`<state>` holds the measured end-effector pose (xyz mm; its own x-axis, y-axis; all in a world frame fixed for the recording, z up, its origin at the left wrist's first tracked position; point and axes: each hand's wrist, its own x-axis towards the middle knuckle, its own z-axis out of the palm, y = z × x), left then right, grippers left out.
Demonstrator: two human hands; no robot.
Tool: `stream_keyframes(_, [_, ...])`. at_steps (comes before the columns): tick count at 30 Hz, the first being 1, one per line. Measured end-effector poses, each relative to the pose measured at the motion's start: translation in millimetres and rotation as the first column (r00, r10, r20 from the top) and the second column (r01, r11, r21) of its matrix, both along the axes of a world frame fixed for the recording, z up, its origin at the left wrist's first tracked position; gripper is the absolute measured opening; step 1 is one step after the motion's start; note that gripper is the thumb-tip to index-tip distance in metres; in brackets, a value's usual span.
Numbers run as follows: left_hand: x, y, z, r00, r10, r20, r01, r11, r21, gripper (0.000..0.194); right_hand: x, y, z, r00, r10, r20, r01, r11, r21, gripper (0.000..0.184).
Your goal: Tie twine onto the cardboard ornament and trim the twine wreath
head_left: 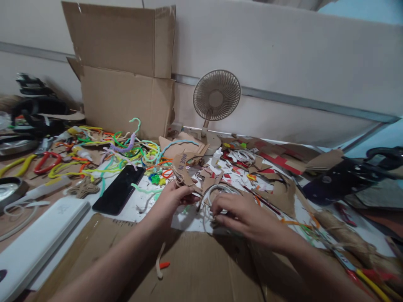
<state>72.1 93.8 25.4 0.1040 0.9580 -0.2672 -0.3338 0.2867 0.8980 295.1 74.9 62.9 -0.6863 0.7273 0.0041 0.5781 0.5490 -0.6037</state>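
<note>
My left hand (175,196) is closed, thumb and fingers pinching the lower end of a curved cardboard piece (184,164) printed with "MADE IN". To its right, my right hand (239,212) has curled fingers at a loose coil of white cord (206,205), with a strand at the fingertips. The fingers hide part of the coil. Beneath both forearms lies a flat cardboard sheet (201,268). An off-white pipe cleaner piece (159,264) and a short orange bit (164,265) rest on that sheet.
Tangled pipe cleaners (147,147), a black phone (119,191) and a white power bank (44,243) are at left. Behind stand a small fan (217,95) and a cardboard box (126,96). Scissors (346,260), a twine roll (355,239) and a dark bottle (333,182) lie at right.
</note>
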Motion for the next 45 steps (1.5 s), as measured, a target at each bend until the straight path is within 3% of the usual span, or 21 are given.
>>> stream_keyframes(4, [0.3, -0.7, 4.1, 1.000, -0.009, -0.020, 0.009, 1.000, 0.007, 0.021, 19.9, 15.3, 6.4, 0.974, -0.170, -0.149, 0.128, 0.957, -0.260, 0.018])
stream_keyframes(7, [0.7, -0.6, 3.7, 1.000, -0.022, -0.018, 0.022, 0.999, 0.025, 0.018, 31.7, 29.2, -4.4, 0.967, -0.213, -0.137, 0.161, 0.935, -0.316, 0.020])
stream_keyframes(11, [-0.2, 2.2, -1.2, 0.998, -0.055, -0.018, 0.055, 0.998, 0.041, 0.017, 39.4, 42.6, -19.3, 0.961, -0.274, 0.032, 0.275, 0.958, -0.083, 0.021])
stream_keyframes(15, [-0.6, 3.5, -1.8, 0.998, -0.039, -0.042, 0.040, 0.999, 0.036, 0.023, 36.7, 40.8, -23.0, 0.941, -0.328, 0.084, 0.302, 0.925, 0.231, 0.028])
stream_keyframes(19, [-0.3, 2.6, -0.1, 0.999, -0.034, -0.043, 0.035, 0.999, 0.030, 0.022, 21.4, 28.8, -24.9, 0.980, -0.200, 0.016, 0.190, 0.950, 0.248, 0.034])
stream_keyframes(22, [-0.1, 2.4, -0.1, 0.998, -0.055, -0.035, 0.057, 0.998, 0.042, 0.022, 7.2, 23.1, -34.4, 0.993, -0.109, 0.039, 0.096, 0.963, 0.252, 0.029])
stream_keyframes(28, [-0.1, 1.8, 7.1, 0.996, -0.069, -0.051, 0.072, 0.996, 0.046, 0.023, -5.2, 25.2, -54.4, 0.990, -0.132, 0.045, 0.112, 0.944, 0.309, 0.016])
stream_keyframes(36, [-4.5, 0.9, 6.2, 0.990, -0.131, -0.054, 0.133, 0.990, 0.052, 0.022, 4.2, 21.8, -31.7, 0.963, -0.194, -0.188, 0.213, 0.973, 0.087, 0.015])
stream_keyframes(39, [-4.4, -0.8, 7.5, 0.984, -0.169, -0.053, 0.170, 0.985, 0.012, 0.025, 5.6, 22.4, -33.8, 0.911, -0.301, -0.281, 0.280, 0.953, -0.111, 0.009])
stream_keyframes(42, [-3.2, -2.0, 9.1, 0.982, -0.181, -0.053, 0.180, 0.983, -0.023, 0.026, 4.4, 22.5, -35.5, 0.837, -0.361, -0.411, 0.229, 0.914, -0.336, 0.006])
stream_keyframes(45, [-2.0, -2.2, 8.8, 0.974, -0.220, -0.050, 0.219, 0.975, -0.018, 0.028, 3.2, 20.8, -28.0, 0.839, -0.332, -0.430, 0.206, 0.927, -0.315, 0.005])
